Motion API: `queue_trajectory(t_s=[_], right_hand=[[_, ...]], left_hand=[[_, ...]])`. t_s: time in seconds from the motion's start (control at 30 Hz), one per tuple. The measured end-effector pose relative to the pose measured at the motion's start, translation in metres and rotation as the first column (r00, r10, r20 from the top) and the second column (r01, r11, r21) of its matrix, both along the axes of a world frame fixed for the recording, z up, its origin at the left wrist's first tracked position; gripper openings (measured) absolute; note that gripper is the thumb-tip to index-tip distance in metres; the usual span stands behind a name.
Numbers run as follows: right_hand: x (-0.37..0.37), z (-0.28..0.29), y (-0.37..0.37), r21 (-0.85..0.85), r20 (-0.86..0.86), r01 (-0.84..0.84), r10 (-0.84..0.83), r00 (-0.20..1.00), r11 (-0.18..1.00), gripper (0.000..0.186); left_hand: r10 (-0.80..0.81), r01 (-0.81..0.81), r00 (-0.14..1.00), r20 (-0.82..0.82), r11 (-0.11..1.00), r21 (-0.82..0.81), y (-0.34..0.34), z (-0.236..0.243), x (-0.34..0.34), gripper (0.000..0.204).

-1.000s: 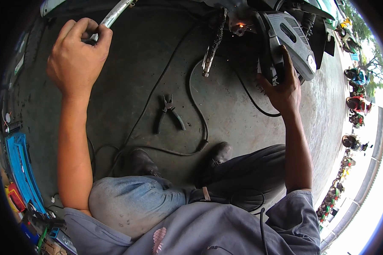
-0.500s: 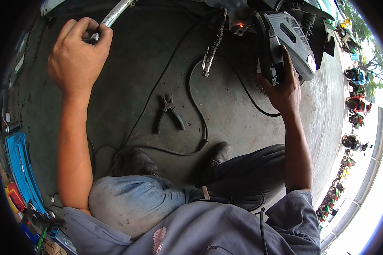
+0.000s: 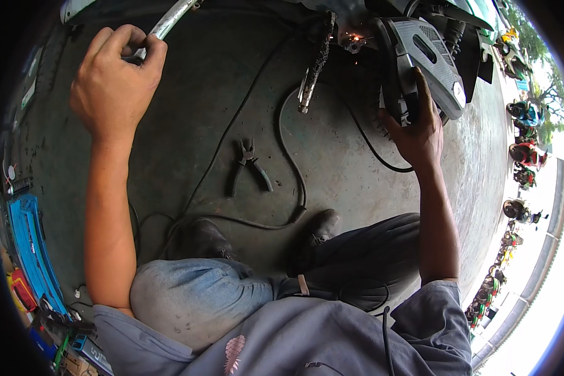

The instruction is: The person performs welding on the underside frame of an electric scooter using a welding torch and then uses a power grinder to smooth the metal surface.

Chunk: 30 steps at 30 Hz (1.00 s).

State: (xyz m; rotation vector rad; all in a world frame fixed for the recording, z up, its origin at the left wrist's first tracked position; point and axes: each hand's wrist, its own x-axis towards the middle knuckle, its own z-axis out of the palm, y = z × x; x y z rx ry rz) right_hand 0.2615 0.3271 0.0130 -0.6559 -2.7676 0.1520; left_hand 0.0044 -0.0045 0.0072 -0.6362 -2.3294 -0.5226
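Observation:
At the upper left, my left hand (image 3: 116,81) is closed round the lower end of a silver metal tube (image 3: 170,19), which runs up out of view. My right hand (image 3: 420,135) grips the near end of a grey and black muffler (image 3: 423,53) with a slotted cover, its thumb and index finger on either side; the other fingers are hidden. Orange sparks (image 3: 355,39) fly at a dark metal part just left of the muffler. A rusty, dirt-crusted metal leg (image 3: 318,62) hangs down beside them, its lower end bare silver.
Pliers (image 3: 249,166) with spread handles lie on the floor. A black cable (image 3: 301,182) loops around them toward my shoes (image 3: 323,225). A shock absorber (image 3: 455,34) stands behind the muffler. Blue panels (image 3: 34,244) are at the left edge, and parked motorbikes (image 3: 525,153) line the right.
The small orange glow beside the muffler has grown into a wider spray of sparks, with some falling and a little smoke. Both hands have stayed nearly still.

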Motion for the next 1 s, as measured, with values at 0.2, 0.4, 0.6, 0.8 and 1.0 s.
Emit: queue_trajectory(t_s=[0.2,0.4,0.6,0.8,1.0], right_hand=[[0.0029,0.0005,0.005,0.01,-0.004,-0.035,0.035,0.999,0.999,0.098],[0.0009,-0.0025,0.0017,-0.003,-0.011,-0.033,0.033,0.999,0.999,0.098],[0.0005,0.0015,0.0003,0.01,0.012,-0.004,0.004,1.0,1.0,0.097],[0.0003,0.0017,-0.0006,0.023,0.018,-0.006,0.005,1.0,1.0,0.097],[-0.0004,0.0029,-0.0023,0.016,0.013,-0.016,0.016,1.0,1.0,0.096]], left_hand=[[-0.005,0.005,1.0,-0.005,1.0,-0.001,0.0012,0.0014,0.0009,0.017],[-0.006,0.006,1.0,-0.009,1.0,-0.008,-0.0008,0.0013,0.0008,0.017],[0.002,-0.002,1.0,-0.005,1.0,-0.006,0.0004,0.0028,0.0009,0.018],[-0.001,0.001,1.0,0.002,1.0,-0.007,-0.0005,0.001,-0.0001,0.018],[0.005,-0.005,1.0,0.002,1.0,-0.009,-0.0011,0.0013,-0.0003,0.018]])
